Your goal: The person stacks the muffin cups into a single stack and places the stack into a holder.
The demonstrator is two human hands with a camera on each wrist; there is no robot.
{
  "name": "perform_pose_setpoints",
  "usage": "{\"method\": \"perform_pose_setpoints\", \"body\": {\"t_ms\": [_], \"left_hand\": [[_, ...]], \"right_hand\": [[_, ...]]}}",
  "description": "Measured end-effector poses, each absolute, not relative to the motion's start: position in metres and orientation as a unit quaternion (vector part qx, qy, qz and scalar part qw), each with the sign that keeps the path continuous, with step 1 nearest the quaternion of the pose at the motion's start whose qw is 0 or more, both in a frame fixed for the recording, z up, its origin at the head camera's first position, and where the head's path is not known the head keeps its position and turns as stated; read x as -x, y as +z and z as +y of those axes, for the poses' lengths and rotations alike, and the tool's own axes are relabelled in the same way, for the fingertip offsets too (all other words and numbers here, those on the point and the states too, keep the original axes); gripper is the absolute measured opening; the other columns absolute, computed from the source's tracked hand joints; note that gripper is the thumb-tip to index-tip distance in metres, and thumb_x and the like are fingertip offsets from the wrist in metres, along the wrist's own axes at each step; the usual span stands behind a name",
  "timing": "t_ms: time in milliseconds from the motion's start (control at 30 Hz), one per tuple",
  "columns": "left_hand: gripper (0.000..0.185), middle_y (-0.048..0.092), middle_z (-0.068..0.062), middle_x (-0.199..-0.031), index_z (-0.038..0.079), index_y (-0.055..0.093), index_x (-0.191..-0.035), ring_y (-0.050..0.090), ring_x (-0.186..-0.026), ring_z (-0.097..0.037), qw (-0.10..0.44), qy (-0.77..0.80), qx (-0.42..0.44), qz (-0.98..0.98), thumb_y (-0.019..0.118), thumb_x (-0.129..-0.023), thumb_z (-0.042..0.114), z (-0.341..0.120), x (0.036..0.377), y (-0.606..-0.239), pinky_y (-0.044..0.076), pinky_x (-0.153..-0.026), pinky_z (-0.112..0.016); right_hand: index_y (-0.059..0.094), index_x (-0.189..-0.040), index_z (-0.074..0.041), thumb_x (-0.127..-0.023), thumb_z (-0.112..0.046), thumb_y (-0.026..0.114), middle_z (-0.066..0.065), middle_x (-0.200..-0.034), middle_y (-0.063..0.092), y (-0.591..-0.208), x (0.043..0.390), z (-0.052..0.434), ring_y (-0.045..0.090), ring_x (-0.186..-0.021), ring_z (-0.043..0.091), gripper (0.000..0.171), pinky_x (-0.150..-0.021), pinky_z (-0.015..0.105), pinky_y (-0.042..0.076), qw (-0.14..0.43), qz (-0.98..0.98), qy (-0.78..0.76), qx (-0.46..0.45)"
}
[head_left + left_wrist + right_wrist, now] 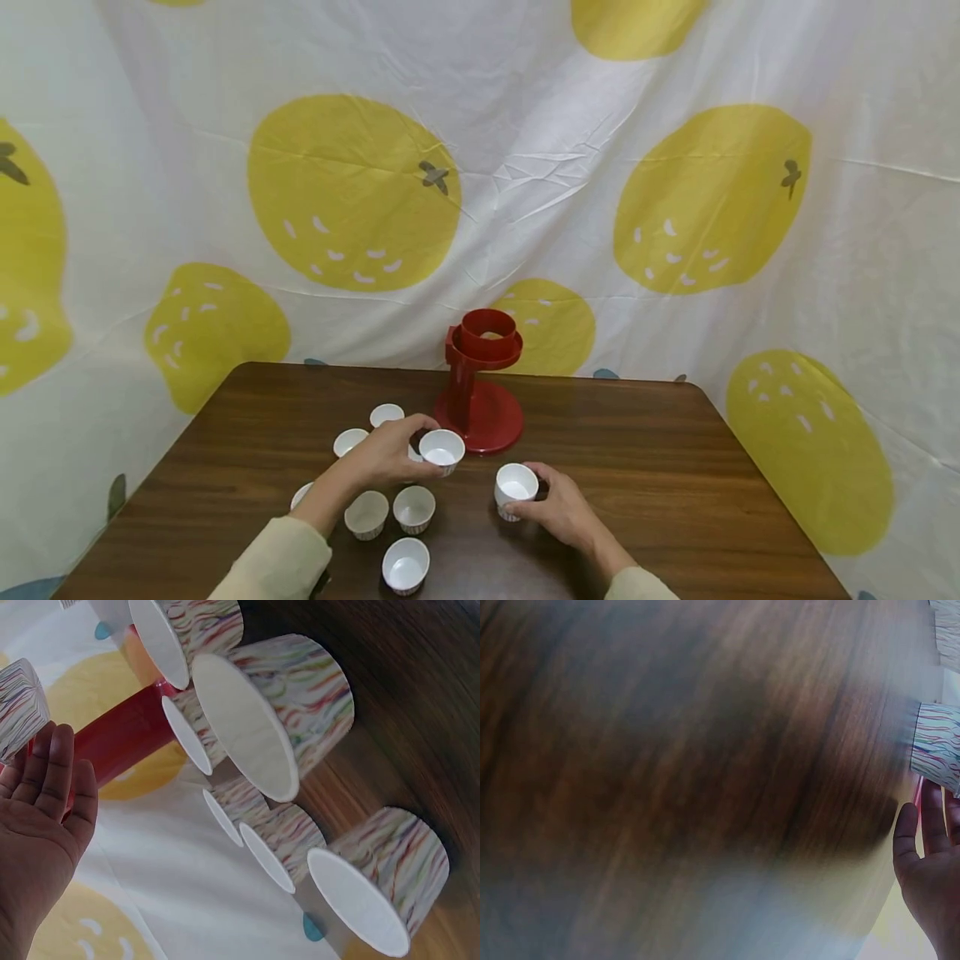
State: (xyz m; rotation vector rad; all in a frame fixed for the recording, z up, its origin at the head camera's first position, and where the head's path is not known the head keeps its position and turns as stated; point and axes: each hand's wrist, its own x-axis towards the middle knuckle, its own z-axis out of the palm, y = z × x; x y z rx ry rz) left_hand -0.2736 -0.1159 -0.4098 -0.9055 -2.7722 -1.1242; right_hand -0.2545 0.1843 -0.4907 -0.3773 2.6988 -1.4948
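My left hand [392, 452] grips a small white paper cup [442, 450] by its side, mouth up, above the table just in front of a red plastic stand [488, 417]. In the left wrist view, this cup [21, 709] has coloured streaks on its outside. To its right, my right hand [561, 506] holds another white cup [516, 483] between thumb and fingers, also mouth up. The right wrist view shows wavy coloured lines on that cup [937, 742]. Whether the right hand's cup touches the table is hard to tell.
Several more streaked cups stand mouth up around my left forearm, such as a near cup [406, 567] and a far cup [386, 413]. The red stand carries a ring [489, 333] on its upright post. A lemon-print cloth [525, 200] hangs behind the brown wooden table [660, 467].
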Motion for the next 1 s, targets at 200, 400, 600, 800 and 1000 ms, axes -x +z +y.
{"method": "perform_pose_setpoints", "body": {"t_ms": [200,400,600,800,1000], "left_hand": [[0.05,0.065,-0.001,-0.097,0.006,0.061,-0.114,0.059,-0.089,-0.016,-0.003,-0.382,0.28,-0.881,0.084,-0.077,0.031,-0.106,0.274,-0.412,0.048,-0.08,-0.034],[0.05,0.065,-0.001,-0.1,0.008,0.062,-0.112,0.06,-0.093,-0.019,0.002,-0.39,0.272,-0.88,0.084,-0.076,0.034,-0.092,0.276,-0.412,0.048,-0.083,-0.038],[0.051,0.066,-0.003,-0.099,0.007,0.061,-0.113,0.06,-0.092,-0.019,0.003,-0.396,0.271,-0.878,0.084,-0.075,0.033,-0.075,0.276,-0.412,0.048,-0.082,-0.038],[0.05,0.066,-0.002,-0.101,0.007,0.061,-0.113,0.062,-0.093,-0.023,0.002,-0.402,0.277,-0.873,0.084,-0.075,0.031,-0.059,0.275,-0.414,0.049,-0.083,-0.038],[0.049,0.066,0.0,-0.098,0.009,0.061,-0.113,0.06,-0.089,-0.018,0.003,-0.401,0.274,-0.874,0.084,-0.076,0.032,-0.046,0.274,-0.419,0.049,-0.08,-0.035]], "right_hand": [[0.06,-0.127,0.0,-0.071,-0.024,0.089,0.002,-0.104,0.067,-0.491,0.254,0.184,0.058,-0.101,0.02,0.067,-0.09,0.04,0.044,0.019,0.869,-0.48,0.119],[0.06,-0.127,0.001,-0.071,-0.024,0.089,0.003,-0.104,0.068,-0.489,0.254,0.184,0.059,-0.101,0.021,0.067,-0.091,0.041,0.044,0.016,0.87,-0.478,0.12],[0.06,-0.126,0.001,-0.072,-0.023,0.089,0.002,-0.105,0.068,-0.489,0.254,0.184,0.059,-0.101,0.02,0.066,-0.09,0.04,0.044,0.02,0.866,-0.485,0.12],[0.06,-0.126,0.0,-0.072,-0.023,0.089,0.003,-0.107,0.068,-0.49,0.254,0.184,0.059,-0.103,0.021,0.066,-0.091,0.041,0.044,0.02,0.866,-0.483,0.125],[0.061,-0.126,-0.002,-0.072,-0.024,0.089,0.003,-0.108,0.068,-0.49,0.254,0.184,0.059,-0.101,0.02,0.064,-0.089,0.04,0.044,0.024,0.868,-0.481,0.12]]}}
